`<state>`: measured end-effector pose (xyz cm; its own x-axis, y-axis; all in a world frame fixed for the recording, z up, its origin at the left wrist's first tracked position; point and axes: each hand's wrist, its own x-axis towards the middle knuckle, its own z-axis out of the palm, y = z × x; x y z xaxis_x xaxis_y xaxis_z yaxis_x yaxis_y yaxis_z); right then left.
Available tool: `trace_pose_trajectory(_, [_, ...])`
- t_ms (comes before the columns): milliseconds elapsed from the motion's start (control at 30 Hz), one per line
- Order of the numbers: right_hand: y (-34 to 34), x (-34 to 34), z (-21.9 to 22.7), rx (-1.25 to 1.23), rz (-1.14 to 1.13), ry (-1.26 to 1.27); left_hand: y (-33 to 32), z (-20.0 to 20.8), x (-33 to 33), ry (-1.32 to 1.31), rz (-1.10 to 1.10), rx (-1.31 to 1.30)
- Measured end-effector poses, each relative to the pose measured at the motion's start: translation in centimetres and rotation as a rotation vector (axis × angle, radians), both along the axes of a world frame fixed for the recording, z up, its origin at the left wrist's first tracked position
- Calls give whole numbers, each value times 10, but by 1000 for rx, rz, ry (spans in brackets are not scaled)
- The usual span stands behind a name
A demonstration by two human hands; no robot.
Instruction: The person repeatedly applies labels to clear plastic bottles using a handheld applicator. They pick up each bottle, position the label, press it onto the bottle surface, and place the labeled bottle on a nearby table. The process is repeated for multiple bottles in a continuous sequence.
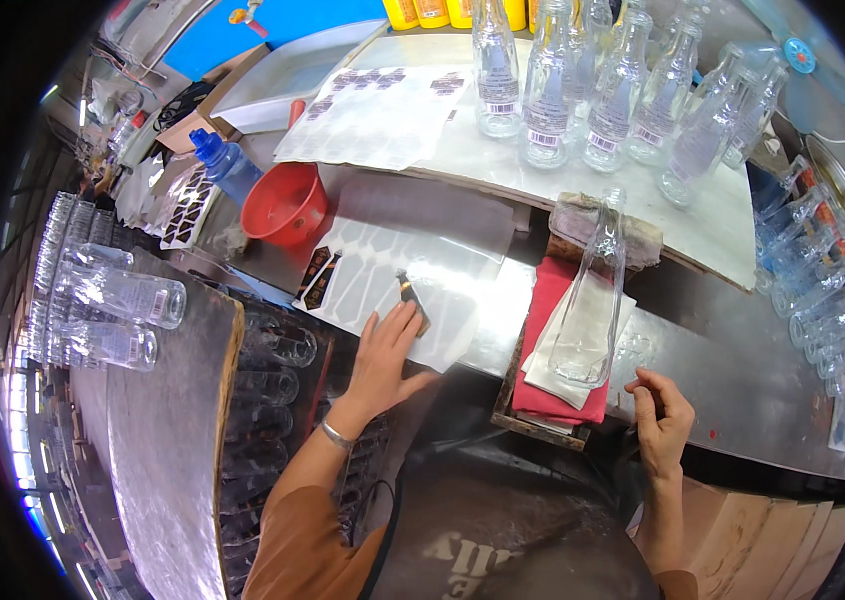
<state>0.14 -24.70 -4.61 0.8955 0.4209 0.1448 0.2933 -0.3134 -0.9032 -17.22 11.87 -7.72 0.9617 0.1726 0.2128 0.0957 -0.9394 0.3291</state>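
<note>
And there's the left hand [383, 350], spread open, fingertips on a dark label [409, 290] near the bench's [733, 385] front edge, the right hand [663, 422] half-curled, grip unclear, beside a clear bottle [588, 335] propped over a padded roll [643, 240] and folded cloths [546, 300], likely for cushioned steadiness.

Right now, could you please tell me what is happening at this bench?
The person's left hand touches a dark label on a white sheet. The right hand, half curled, is near a clear glass bottle lying over folded cloths, seemingly without touching it. More bottles stand behind.
</note>
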Motion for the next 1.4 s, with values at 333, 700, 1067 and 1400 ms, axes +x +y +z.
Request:
trace_pose_trajectory(333, [19,-6,18,-40,151,-25,-23,23,-7,-179,299,-743])
trace_pose_trajectory(700, [36,1,16,-184,159,-291,-107,121,164,-404,-378,-329])
trace_pose_trajectory(1067, [21,24,19,4,271,92,-119,97,136,-109,-637,-259])
trace_pose_trajectory(1400, [59,52,31,30,221,244,-108,88,178,-93,-301,-502])
